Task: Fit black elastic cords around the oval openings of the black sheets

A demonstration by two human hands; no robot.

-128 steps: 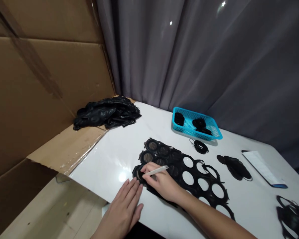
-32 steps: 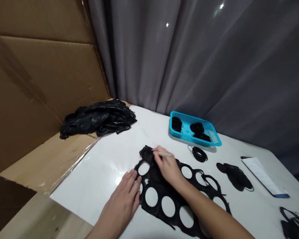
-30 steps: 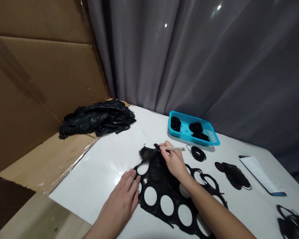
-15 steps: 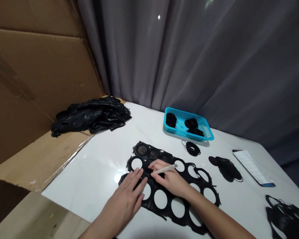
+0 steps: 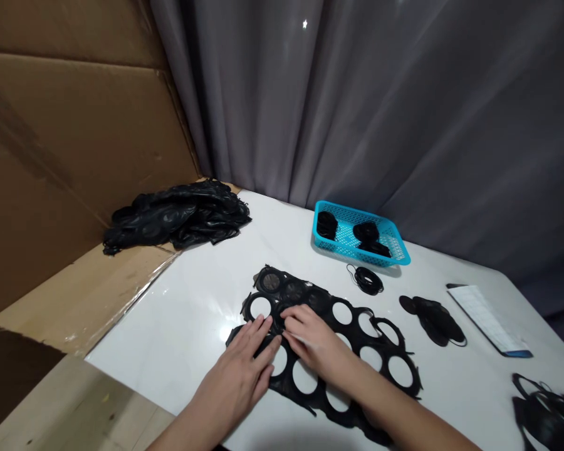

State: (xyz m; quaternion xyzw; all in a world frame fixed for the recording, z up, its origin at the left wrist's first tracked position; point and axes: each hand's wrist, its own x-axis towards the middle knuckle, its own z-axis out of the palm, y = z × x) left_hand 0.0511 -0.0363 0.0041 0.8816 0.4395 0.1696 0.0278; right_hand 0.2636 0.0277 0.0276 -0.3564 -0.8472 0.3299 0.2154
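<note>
A black rubbery sheet [image 5: 286, 389] with rows of round holes lies flat on the white table [image 5: 178, 326]. My left hand [image 5: 239, 373] rests on its left part, fingers stretched out and pressing it down. Just right of those fingertips, my right hand [image 5: 317, 344] is closed in a pinch at the sheet. A slim white pen-like tool [image 5: 302, 340] is in its grip, mostly covered by the fingers; its tip is hidden. Along the far edge, some circles of the sheet [image 5: 271, 282] are still filled with dark, thin material.
A blue basket [image 5: 357, 255] holds several black bundles. Nearby lie a coil of black rings [image 5: 368, 281], a pile of black discs [image 5: 437, 319], a clipboard with paper [image 5: 491, 319] and black scraps [image 5: 548, 413]. Crumpled black sheets [image 5: 178, 216] lie beside the cardboard [image 5: 75, 138].
My right hand has turned, so the white tool that stuck out over it is now mostly hidden. My left hand stays in place on the sheet. The view has shifted slightly.
</note>
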